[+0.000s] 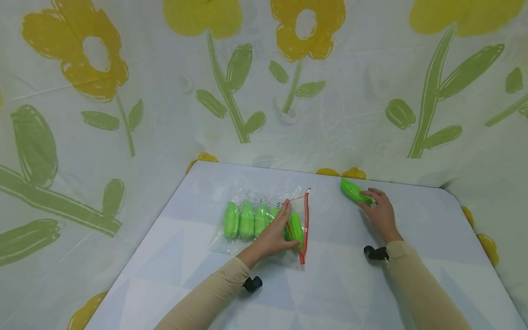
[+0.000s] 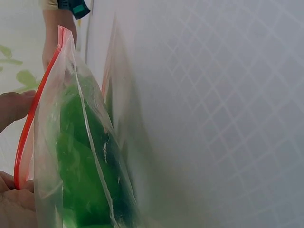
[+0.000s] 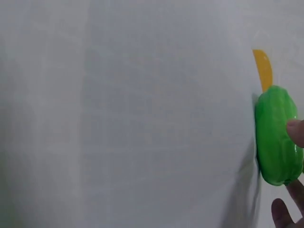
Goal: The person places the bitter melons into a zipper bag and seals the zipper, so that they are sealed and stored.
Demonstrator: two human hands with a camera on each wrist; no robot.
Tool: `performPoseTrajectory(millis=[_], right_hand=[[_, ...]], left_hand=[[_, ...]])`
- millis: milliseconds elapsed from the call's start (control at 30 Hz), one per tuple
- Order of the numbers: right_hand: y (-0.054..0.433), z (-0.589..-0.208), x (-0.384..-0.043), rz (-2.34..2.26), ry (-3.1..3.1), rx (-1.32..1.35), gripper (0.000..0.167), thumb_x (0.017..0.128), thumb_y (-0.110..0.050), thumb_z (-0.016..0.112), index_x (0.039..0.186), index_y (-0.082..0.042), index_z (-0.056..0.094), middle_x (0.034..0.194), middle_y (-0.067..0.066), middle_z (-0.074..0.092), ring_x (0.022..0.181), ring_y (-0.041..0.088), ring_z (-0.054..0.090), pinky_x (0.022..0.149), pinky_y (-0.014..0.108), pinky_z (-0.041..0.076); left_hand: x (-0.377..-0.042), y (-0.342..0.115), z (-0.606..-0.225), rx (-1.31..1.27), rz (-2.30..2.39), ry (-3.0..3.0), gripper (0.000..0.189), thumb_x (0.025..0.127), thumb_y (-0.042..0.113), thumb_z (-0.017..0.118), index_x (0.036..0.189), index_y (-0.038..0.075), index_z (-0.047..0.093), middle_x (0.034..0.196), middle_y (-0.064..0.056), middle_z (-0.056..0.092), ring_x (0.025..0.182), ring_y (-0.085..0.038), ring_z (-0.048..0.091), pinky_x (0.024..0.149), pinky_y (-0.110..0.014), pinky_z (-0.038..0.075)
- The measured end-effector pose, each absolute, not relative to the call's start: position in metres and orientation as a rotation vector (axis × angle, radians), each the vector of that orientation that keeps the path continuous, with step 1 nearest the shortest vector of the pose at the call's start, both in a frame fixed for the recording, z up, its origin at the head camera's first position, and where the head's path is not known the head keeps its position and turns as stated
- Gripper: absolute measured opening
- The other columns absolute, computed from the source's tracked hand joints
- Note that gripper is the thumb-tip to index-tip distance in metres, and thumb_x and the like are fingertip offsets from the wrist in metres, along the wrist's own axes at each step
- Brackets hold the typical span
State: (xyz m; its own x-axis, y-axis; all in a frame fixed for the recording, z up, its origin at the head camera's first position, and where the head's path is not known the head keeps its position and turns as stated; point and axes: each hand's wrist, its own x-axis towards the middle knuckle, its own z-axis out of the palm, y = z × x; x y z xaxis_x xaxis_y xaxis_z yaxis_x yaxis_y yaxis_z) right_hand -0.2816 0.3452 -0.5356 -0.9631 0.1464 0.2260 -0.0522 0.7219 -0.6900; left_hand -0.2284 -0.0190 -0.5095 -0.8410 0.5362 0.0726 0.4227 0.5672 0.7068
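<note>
A clear zip bag (image 1: 255,247) with a red zip strip lies on the table, several bright green, ridged, oblong vegetable-like pieces (image 1: 246,221) side by side inside it. Over the bag's mouth at its right end, my left hand (image 1: 272,236) has its fingers and thumb spread. In the left wrist view its digits touch the red strip (image 2: 24,135), and the mouth gapes. To the right, near the table's back edge, my right hand (image 1: 381,213) pinches another green vegetable-like piece (image 1: 351,190) between thumb and fingers. That piece (image 3: 278,137) is close over the tabletop in the right wrist view.
The white table (image 1: 330,284) carries a pale blue triangle pattern. Behind it and at its sides hangs a flower-printed curtain (image 1: 350,82). A black wrist-camera piece (image 1: 252,284) is at the left cuff, another black piece (image 1: 374,252) at the right cuff.
</note>
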Motion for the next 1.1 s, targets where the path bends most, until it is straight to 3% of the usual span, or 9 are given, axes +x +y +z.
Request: performPoseTrajectory(millis=[100,233,367,833,1100], right_hand=[[0.347,-0.538,-0.286,1.105,-2.727,-0.096,0.044,0.098,-0.011,0.066,0.140,0.000,0.058,0.156,0.028,0.036,0.143,0.052,0.031,0.112,0.067,0.031],[0.348,-0.537,-0.287,1.130,-2.764,-0.126,0.047,0.099,-0.014,0.066,0.145,-0.006,0.056,0.156,0.026,0.040,0.139,0.049,0.039,0.110,0.064,0.036],[0.347,-0.534,-0.283,1.141,-2.746,-0.098,0.046,0.098,-0.013,0.068,0.143,-0.007,0.058,0.150,0.025,0.047,0.131,0.045,0.048,0.103,0.060,0.044],[0.340,-0.523,-0.271,1.027,-2.951,-0.058,0.050,0.096,-0.020,0.071,0.142,-0.005,0.057,0.142,0.029,0.050,0.120,0.046,0.054,0.096,0.058,0.050],[0.332,-0.525,-0.249,0.962,-2.951,0.066,0.047,0.092,-0.015,0.075,0.135,-0.004,0.062,0.128,0.026,0.059,0.107,0.041,0.062,0.087,0.052,0.056]], left_hand=[[-0.229,-0.018,-0.510,0.815,1.126,2.650,0.115,0.085,0.031,0.084,0.164,0.006,0.004,0.172,-0.008,-0.002,0.155,-0.025,0.014,0.119,-0.043,0.031],[-0.229,-0.018,-0.510,0.814,1.135,2.642,0.114,0.085,0.030,0.084,0.164,0.005,0.005,0.171,-0.008,-0.002,0.155,-0.026,0.014,0.119,-0.044,0.031],[-0.228,-0.018,-0.509,0.815,1.138,2.642,0.114,0.086,0.030,0.084,0.164,0.007,0.004,0.172,-0.007,-0.003,0.155,-0.025,0.014,0.119,-0.043,0.031],[-0.227,-0.019,-0.507,0.788,1.146,2.634,0.113,0.086,0.029,0.084,0.164,0.006,0.006,0.172,-0.007,-0.001,0.155,-0.025,0.014,0.119,-0.044,0.031],[-0.228,-0.018,-0.509,0.805,1.138,2.639,0.115,0.085,0.030,0.084,0.164,0.008,0.004,0.172,-0.008,-0.001,0.155,-0.024,0.013,0.120,-0.043,0.030]])
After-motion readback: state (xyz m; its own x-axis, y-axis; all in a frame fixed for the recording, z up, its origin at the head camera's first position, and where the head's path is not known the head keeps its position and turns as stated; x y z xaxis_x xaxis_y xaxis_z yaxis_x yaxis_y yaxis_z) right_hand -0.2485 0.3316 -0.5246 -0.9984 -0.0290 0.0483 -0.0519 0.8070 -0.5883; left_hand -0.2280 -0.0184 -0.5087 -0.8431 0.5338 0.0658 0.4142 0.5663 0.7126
